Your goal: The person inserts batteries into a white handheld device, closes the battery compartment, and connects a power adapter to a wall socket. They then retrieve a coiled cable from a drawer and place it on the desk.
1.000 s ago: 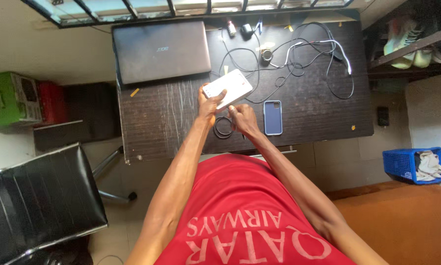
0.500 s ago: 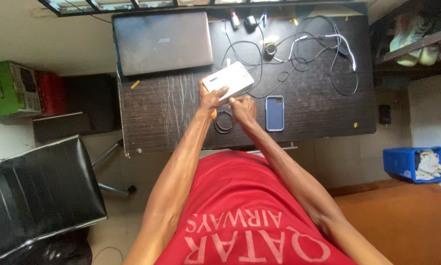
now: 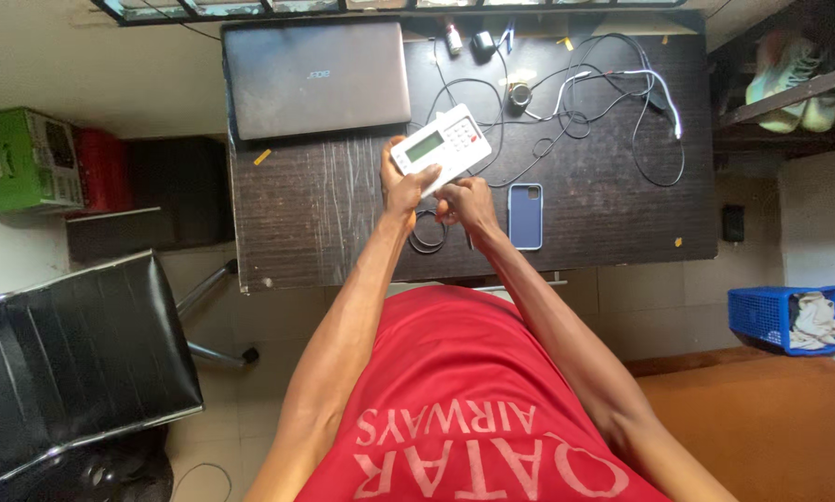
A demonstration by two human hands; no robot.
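My left hand (image 3: 403, 186) holds a white keypad device (image 3: 440, 144) with a small greenish screen and rows of buttons, lifted above the dark desk (image 3: 315, 223). The device's face is turned up toward me. My right hand (image 3: 468, 203) is at the device's lower edge, fingers curled against it. Just below both hands a small coil of black cable (image 3: 427, 232) lies on the desk. A phone in a blue case (image 3: 525, 216) lies face down right of my right hand.
A shut grey laptop (image 3: 317, 76) sits at the desk's far left. Tangled cables (image 3: 585, 93) spread over the far right. A black chair (image 3: 73, 353) stands at left, a green box (image 3: 22, 158) beyond it, a blue basket (image 3: 784, 321) at right.
The white device has been turned over: earlier its plain back showed, now its screen and keys face up. Both hands stayed over the same part of the desk.
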